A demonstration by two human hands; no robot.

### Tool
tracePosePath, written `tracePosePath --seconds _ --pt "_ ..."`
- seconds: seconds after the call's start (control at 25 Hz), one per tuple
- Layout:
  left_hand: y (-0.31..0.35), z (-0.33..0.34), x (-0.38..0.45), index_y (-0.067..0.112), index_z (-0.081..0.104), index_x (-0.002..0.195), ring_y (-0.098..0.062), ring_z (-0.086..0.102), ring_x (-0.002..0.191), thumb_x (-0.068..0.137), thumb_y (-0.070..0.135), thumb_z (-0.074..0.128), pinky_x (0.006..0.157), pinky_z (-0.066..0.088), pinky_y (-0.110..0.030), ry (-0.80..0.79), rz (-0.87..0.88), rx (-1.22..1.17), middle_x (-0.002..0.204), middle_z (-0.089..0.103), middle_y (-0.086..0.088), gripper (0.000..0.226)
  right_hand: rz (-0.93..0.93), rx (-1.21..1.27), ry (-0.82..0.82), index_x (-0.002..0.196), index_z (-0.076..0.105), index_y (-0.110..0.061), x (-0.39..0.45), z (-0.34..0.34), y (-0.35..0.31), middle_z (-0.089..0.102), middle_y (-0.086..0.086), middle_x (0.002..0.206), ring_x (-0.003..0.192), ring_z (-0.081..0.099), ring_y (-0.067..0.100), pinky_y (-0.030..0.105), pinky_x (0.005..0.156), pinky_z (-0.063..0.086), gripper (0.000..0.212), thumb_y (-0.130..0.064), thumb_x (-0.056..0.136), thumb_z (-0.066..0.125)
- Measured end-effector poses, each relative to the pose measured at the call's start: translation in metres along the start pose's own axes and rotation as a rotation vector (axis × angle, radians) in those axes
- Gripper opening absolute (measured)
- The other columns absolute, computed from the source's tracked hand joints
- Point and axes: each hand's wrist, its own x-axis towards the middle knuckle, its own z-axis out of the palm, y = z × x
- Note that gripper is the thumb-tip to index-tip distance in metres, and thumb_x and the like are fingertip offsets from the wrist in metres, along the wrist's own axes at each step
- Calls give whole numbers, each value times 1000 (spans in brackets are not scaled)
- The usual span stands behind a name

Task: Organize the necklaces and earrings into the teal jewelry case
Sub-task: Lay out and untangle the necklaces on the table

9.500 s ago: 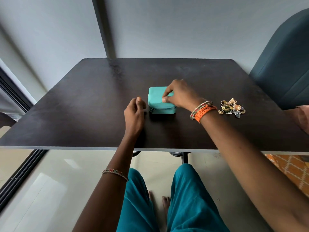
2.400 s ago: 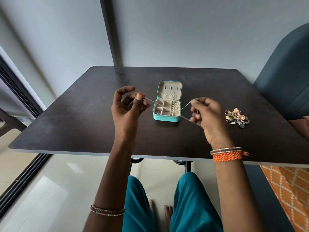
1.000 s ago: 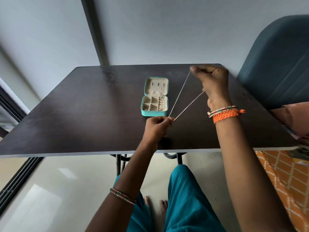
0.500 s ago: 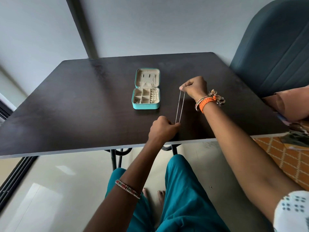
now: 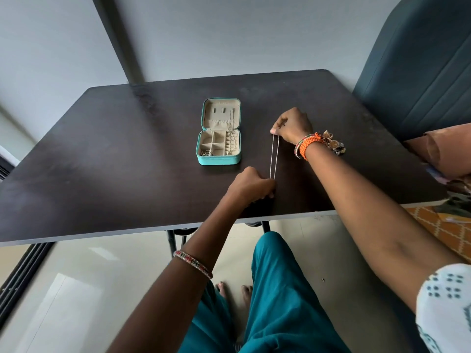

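The teal jewelry case [image 5: 219, 160] lies open on the dark table [image 5: 114, 161], its lid flat toward the far side; a little jewelry sits in its front-left compartment. To the right of the case a thin silver necklace chain [image 5: 274, 159] is stretched in two parallel strands just above the tabletop. My right hand [image 5: 293, 124] pinches its far end. My left hand [image 5: 252, 186] grips the near end, close to the table's front edge. A pile of gold earrings [image 5: 335, 145] lies behind my right wrist, partly hidden.
A dark teal chair back [image 5: 420, 64] stands at the table's right far corner. Brown fabric [image 5: 443, 151] and an orange patterned cushion [image 5: 448, 230] lie at the right edge. A grey wall with a dark post rises behind the table.
Over the last second my right hand came down from a raised position at the far edge, laying the chain near the tabletop beside the case. In the last half second little moved.
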Motion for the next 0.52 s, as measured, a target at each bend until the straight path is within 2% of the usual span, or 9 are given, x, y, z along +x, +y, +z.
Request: tracePosePath --seconds 0.08,0.12,0.2,0.24,0.28,0.36,0.44,0.52 --pt "-4 5 2 16 62 63 -13 50 53 90 34 53 50 36 -24 114 82 98 54 54 4 34 -7 19 36 73 69 -16 2 0 -1 73 5 88 92 66 25 44 90 50 10 -22 76 76" --pt "-7 8 2 15 60 67 -16 52 59 92 35 51 54 36 -27 253 164 159 62 56 2 33 -14 31 86 74 69 -16 1 -1 -1 72 4 89 92 65 26 42 89 50 8 -20 78 73" --pt "-12 12 4 11 61 82 -21 55 72 93 30 46 60 41 -32 524 430 269 81 60 -4 27 -59 -21 176 76 70 -15 -1 -2 0 73 3 93 96 64 29 37 87 47 8 -12 81 64" --pt "-14 11 8 10 62 91 -23 58 83 93 28 43 68 45 -35 551 565 340 93 62 -7 27 -95 -100 181 78 71 -16 -3 -2 1 72 3 97 101 62 30 37 88 43 13 -11 82 60" --pt "-19 12 14 9 63 102 -25 58 98 93 29 40 81 46 -38 510 662 438 105 62 -8 32 -127 -192 163 82 73 -17 -5 0 3 71 3 101 107 58 30 38 90 38 15 -12 83 59" --pt "-28 16 22 12 60 120 -24 47 125 93 35 37 106 28 -44 365 729 590 127 57 -7 42 -146 -313 118 90 74 -22 -9 6 9 68 2 108 115 49 29 41 94 29 15 -17 86 60" --pt "-35 24 21 16 51 132 -19 37 134 92 39 35 112 12 -47 285 731 615 140 48 -3 49 -140 -366 118 100 73 -25 -9 8 15 63 2 116 118 42 29 43 95 25 20 -18 89 58" --pt "-35 30 20 19 48 136 -17 37 135 92 42 33 112 10 -49 265 770 594 143 45 0 52 -140 -398 121 107 71 -28 -4 7 14 58 4 122 120 39 30 43 97 24 27 -15 91 54"
